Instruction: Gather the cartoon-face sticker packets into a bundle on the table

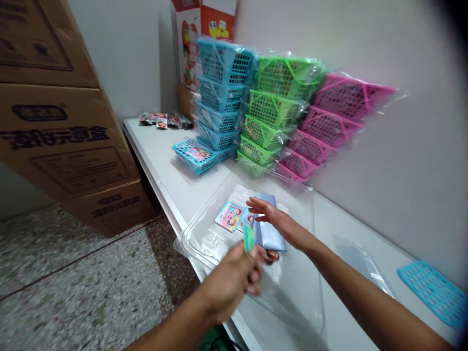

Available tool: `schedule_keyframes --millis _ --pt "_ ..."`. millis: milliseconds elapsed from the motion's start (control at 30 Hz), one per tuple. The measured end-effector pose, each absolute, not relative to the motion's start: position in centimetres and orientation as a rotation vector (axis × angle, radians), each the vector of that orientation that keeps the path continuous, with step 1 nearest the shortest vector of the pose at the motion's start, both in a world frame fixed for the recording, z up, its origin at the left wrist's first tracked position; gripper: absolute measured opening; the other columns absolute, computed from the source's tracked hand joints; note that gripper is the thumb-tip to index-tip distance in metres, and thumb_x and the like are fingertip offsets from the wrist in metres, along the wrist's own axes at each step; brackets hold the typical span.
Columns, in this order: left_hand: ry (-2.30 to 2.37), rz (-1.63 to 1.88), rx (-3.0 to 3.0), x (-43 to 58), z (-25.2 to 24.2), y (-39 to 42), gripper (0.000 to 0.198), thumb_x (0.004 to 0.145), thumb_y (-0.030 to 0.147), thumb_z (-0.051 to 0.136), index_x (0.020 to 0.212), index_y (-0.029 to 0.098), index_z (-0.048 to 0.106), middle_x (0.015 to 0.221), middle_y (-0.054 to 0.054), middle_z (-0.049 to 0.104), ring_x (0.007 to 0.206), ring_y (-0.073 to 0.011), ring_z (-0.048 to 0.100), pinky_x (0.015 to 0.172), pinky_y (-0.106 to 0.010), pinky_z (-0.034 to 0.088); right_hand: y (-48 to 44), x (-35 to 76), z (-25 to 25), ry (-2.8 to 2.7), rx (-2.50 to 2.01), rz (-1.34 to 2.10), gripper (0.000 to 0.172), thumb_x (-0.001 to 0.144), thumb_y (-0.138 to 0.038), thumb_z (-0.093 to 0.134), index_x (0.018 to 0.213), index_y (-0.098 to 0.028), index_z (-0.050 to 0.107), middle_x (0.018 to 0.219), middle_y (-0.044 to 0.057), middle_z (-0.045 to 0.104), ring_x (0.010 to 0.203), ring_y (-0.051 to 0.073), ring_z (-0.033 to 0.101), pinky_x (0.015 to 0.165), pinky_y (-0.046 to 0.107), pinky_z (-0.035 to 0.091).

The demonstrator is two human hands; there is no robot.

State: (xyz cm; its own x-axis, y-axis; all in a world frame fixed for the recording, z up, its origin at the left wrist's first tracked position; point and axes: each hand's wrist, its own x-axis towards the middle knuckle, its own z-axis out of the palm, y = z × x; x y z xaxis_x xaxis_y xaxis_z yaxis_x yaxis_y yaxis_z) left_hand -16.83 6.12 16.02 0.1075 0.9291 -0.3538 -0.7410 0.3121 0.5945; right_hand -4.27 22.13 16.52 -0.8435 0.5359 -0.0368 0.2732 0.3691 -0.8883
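Observation:
My left hand [234, 275] is closed on some thin green-and-blue strips [248, 237], blurred by motion and sticking up above the thumb. My right hand [278, 220] is open, its fingers stretched out just above a shiny bluish-purple sheet or packet [272, 240]. Under both hands lies a clear plastic tray [187, 253] on the white table. In it are square picture cards [230, 216], one partly hidden behind the strips. Small reddish-brown printed pieces [271, 256] show beside my left hand, below the packet.
Behind the tray stand wrapped stacks of blue baskets [221, 95], green baskets [272, 107] and pink baskets [327, 119]. One flat blue wrapped basket [195, 155] lies in front. Small packets [164, 120] lie at the far end. Cardboard boxes [66, 141] stand left; a blue lattice piece [433, 290] lies right.

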Motion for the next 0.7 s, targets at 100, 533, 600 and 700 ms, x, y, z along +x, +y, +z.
schedule_keyframes --millis 100,533,600,700 --pt "0.632 0.969 0.330 -13.1 15.5 5.0 0.037 0.072 0.042 0.072 0.090 0.015 0.054 0.071 0.002 0.044 0.055 -0.0054 0.037 0.049 -0.020 0.025 17.6 -0.7 19.4 -2.357 -0.780 1.698 0.056 0.093 -0.061 0.024 0.135 -0.033 0.048 0.137 0.006 0.053 0.121 0.026 0.051 0.091 0.041 0.048" --pt "0.511 0.503 0.603 -1.6 12.8 2.1 0.028 0.085 0.042 0.059 0.092 0.016 0.051 0.065 0.006 0.040 0.044 -0.0007 0.024 0.041 -0.016 0.011 2.1 14.6 17.6 -1.386 -1.443 1.262 0.044 0.088 -0.053 0.048 0.118 -0.023 0.061 0.106 0.008 0.066 0.080 0.015 0.059 0.065 0.029 0.048" --pt "0.515 0.487 0.676 0.2 12.7 1.2 0.027 0.086 0.041 0.057 0.092 0.015 0.051 0.064 0.007 0.039 0.044 -0.0006 0.020 0.042 -0.018 0.008 -0.5 16.6 16.9 -1.274 -1.527 1.227 0.039 0.080 -0.050 0.062 0.104 -0.020 0.067 0.081 0.003 0.066 0.064 0.012 0.053 0.054 0.025 0.042" --pt "0.530 0.439 0.802 2.9 12.8 -0.4 0.027 0.087 0.041 0.055 0.090 0.015 0.052 0.063 0.006 0.040 0.043 -0.0013 0.020 0.042 -0.020 0.009 -3.8 18.9 15.9 -1.128 -1.534 1.192 0.032 0.073 -0.044 0.069 0.092 -0.018 0.069 0.063 -0.001 0.060 0.058 0.011 0.048 0.053 0.025 0.038"
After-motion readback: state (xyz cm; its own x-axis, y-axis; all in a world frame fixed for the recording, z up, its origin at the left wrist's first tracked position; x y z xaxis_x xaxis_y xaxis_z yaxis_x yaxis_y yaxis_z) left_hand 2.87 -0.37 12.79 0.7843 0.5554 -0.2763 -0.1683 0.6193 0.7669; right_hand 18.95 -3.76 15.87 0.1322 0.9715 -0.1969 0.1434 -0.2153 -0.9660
